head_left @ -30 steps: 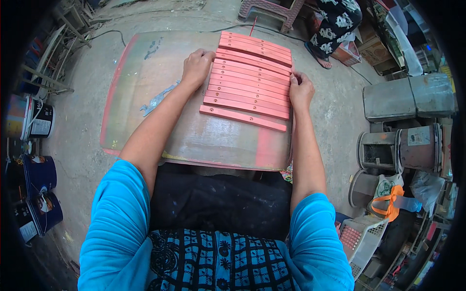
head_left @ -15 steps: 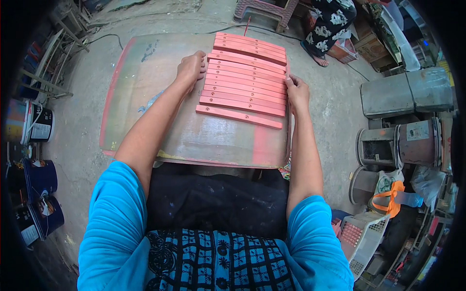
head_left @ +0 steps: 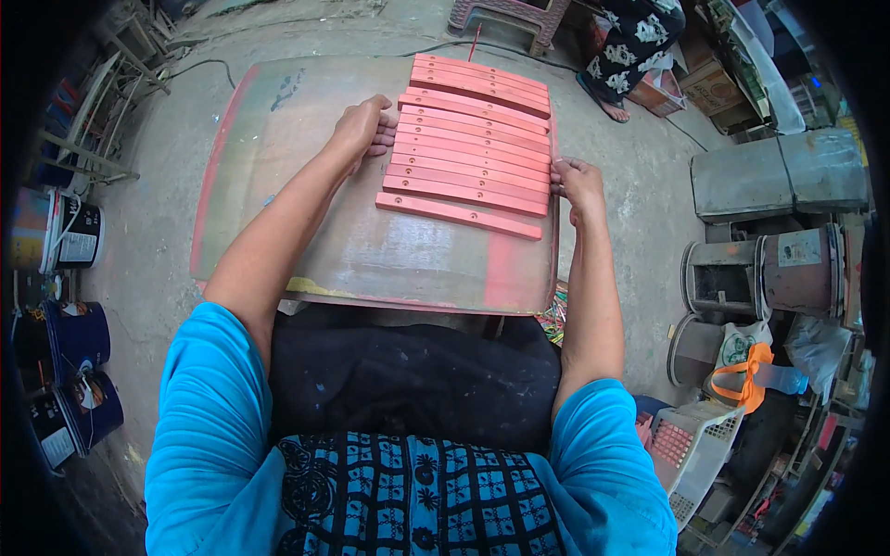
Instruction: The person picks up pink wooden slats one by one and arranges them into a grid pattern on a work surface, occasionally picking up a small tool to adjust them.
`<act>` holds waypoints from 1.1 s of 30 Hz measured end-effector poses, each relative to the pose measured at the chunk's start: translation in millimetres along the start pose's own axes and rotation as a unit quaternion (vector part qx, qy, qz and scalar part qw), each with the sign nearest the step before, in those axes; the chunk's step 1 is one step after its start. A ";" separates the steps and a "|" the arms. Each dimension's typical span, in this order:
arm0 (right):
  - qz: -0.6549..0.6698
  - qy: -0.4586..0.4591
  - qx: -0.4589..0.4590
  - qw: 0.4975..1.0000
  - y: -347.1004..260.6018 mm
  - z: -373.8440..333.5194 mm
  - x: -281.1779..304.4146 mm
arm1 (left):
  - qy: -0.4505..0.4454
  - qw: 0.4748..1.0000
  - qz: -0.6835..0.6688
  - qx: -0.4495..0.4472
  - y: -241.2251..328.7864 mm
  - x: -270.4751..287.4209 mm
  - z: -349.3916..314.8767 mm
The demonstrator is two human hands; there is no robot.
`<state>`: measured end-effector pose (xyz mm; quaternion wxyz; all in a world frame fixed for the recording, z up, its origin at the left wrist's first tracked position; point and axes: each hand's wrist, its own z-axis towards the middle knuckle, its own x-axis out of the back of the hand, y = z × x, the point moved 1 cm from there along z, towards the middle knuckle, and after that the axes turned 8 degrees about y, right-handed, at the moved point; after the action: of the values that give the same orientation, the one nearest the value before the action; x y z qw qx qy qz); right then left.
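On the right half of the board [head_left: 399, 264], pink strips [head_left: 471, 171] lie between a loosely spread left hand [head_left: 362, 130] and a right hand [head_left: 580, 185] whose grip I cannot tell, so uneven pushing could skew them or knock 1 off.

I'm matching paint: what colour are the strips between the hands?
The strips are salmon pink, best seen in the head view.

Left forearm [head_left: 283, 227] pretty much buried some pale blue bit [head_left: 268, 200] on the board [head_left: 417, 269], so no clue what that was. Couldn't tell if the right hand [head_left: 578, 185] actually touched the pink slats [head_left: 468, 153]. Top edge chopped off the stool [head_left: 519, 9] and a person in floral black [head_left: 640, 42].
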<state>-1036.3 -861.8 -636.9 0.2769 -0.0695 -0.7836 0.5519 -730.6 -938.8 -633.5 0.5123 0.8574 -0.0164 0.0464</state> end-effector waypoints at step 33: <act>-0.019 0.050 0.033 0.998 11.1 -7.0 1.2 | -0.045 0.999 -0.001 -0.006 -3.0 2.0 -25.3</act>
<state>-1035.9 -851.3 -644.8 0.3281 -0.0729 -0.7515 0.5677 -729.9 -915.2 -624.0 0.5162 0.8555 -0.0390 0.0075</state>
